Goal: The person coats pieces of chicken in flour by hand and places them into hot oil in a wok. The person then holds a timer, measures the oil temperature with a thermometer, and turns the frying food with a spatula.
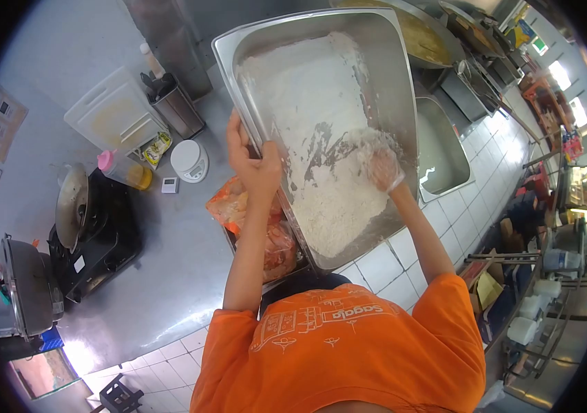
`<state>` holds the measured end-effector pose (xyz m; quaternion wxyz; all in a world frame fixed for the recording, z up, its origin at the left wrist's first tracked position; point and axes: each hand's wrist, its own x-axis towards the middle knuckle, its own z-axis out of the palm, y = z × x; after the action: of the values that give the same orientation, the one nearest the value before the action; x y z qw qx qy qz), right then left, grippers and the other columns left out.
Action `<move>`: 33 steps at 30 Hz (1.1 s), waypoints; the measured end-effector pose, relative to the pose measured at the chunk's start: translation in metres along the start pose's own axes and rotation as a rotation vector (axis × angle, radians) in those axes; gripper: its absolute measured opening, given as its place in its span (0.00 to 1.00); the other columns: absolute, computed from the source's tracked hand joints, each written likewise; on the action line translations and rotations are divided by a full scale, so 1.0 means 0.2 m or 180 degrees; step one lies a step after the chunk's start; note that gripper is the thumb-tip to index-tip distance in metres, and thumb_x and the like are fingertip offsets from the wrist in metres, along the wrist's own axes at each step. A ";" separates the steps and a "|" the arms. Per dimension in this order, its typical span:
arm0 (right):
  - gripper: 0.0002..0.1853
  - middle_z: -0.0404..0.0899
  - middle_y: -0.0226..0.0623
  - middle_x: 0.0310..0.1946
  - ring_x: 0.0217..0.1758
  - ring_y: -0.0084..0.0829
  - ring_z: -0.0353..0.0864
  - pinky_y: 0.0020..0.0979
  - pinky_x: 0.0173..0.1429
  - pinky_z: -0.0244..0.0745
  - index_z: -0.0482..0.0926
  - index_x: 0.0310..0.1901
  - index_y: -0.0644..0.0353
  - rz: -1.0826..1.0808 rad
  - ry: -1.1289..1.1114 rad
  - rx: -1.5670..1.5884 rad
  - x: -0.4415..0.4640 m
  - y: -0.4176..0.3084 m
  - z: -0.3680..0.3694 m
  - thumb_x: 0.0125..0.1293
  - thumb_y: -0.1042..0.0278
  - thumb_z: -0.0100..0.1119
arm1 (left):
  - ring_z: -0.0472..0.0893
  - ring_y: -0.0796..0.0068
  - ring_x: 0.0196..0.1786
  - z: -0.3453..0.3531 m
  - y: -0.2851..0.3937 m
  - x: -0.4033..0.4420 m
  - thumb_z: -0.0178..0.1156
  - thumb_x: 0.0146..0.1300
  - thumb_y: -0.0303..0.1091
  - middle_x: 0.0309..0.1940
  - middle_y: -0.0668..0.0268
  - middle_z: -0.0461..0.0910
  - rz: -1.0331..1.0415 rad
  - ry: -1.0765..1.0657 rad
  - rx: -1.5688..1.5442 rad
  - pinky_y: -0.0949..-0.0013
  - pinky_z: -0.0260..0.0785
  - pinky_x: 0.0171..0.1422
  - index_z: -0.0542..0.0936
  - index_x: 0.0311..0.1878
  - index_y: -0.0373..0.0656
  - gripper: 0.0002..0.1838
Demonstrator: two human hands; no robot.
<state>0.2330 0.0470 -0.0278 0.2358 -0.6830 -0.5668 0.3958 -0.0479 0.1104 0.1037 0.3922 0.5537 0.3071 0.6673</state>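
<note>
A large, deep stainless steel pan is tilted in front of me, with white flour spread over its bottom and heaped at the near end. My left hand grips the pan's left rim, thumb on top. Inside the pan, my right hand wears a clear plastic glove and touches the flour. Flour coats and partly hides its fingers, so their pose is unclear. Just below my left forearm, bags of what looks like raw meat sit in a tray beside the pan.
On the steel counter stand a white kitchen scale, a small timer, a pink-lidded jug, a knife holder and cutting boards. A black stove is at the left. A sink lies right of the pan.
</note>
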 end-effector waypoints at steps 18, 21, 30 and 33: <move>0.33 0.62 0.39 0.67 0.67 0.38 0.63 0.34 0.72 0.52 0.56 0.69 0.55 -0.1398 -0.0788 -0.2650 -0.04 -0.03 0.01 0.61 0.66 0.48 | 0.77 0.72 0.51 -0.13 -0.87 0.31 0.52 0.50 0.15 0.51 0.56 0.77 -0.0531 0.0388 -0.0057 0.75 0.65 0.57 0.64 0.61 0.30 0.30; 0.30 0.63 0.33 0.67 0.61 0.36 0.70 0.35 0.65 0.64 0.52 0.70 0.55 -0.0046 -0.1111 0.0699 0.08 0.02 0.04 0.68 0.60 0.43 | 0.77 0.70 0.52 -0.14 -1.04 0.33 0.54 0.50 0.17 0.51 0.55 0.78 -0.0601 0.0480 -0.0047 0.74 0.65 0.57 0.63 0.61 0.29 0.31; 0.36 0.64 0.37 0.64 0.57 0.33 0.71 0.38 0.59 0.67 0.56 0.69 0.55 0.1655 -0.0126 0.3207 0.25 -0.37 0.11 0.71 0.36 0.22 | 0.77 0.63 0.54 -0.19 -1.12 0.34 0.57 0.51 0.24 0.52 0.52 0.77 -0.1349 -0.0103 0.0990 0.69 0.65 0.60 0.61 0.65 0.31 0.35; 0.37 0.60 0.42 0.66 0.62 0.37 0.65 0.41 0.63 0.62 0.55 0.69 0.57 0.1579 0.0264 0.3051 0.32 -0.42 0.13 0.70 0.37 0.23 | 0.78 0.62 0.53 -0.08 -0.73 0.24 0.57 0.55 0.28 0.50 0.53 0.79 0.0331 -0.0076 0.2442 0.66 0.66 0.60 0.67 0.61 0.34 0.28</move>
<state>0.1656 0.1263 0.0036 0.4426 -0.6273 -0.1347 0.6265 -0.0407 0.2260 0.0004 0.1257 0.6827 0.5013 0.5165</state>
